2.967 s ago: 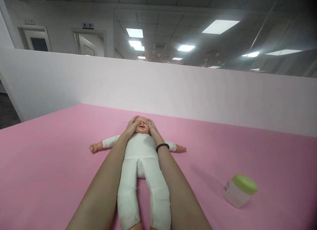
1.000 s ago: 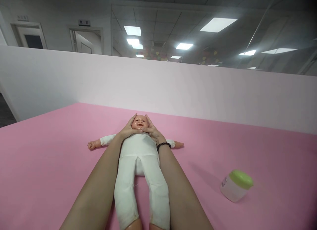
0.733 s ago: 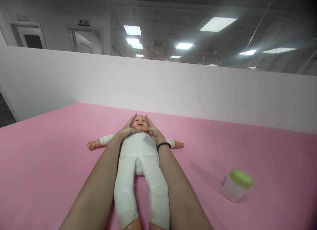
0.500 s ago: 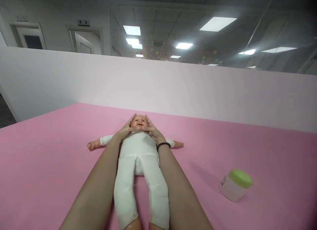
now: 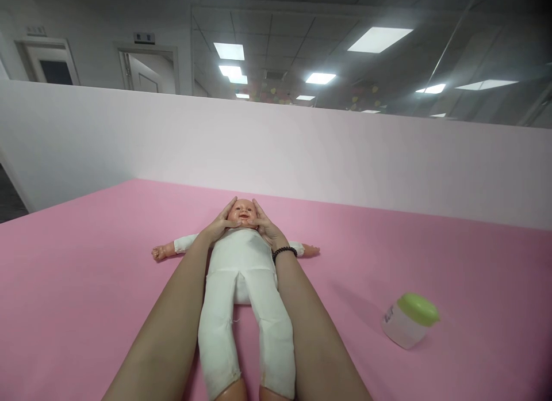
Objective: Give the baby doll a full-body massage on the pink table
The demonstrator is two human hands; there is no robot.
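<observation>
Both my forearms come in from the bottom edge of the frame, the left forearm (image 5: pixel 166 314) to the left of centre and the right forearm (image 5: pixel 317 320) to the right, and they lean toward each other at the top. My left wrist (image 5: pixel 207 235) looks almost straight. Near the middle of the frame, my left hand (image 5: pixel 221 223) and my right hand (image 5: pixel 268 229) face one another in a cupped pose. In each hand the fingers (image 5: pixel 230 206) extend upward, while the thumbs (image 5: pixel 232 224) point inward, their tips near but apart.
</observation>
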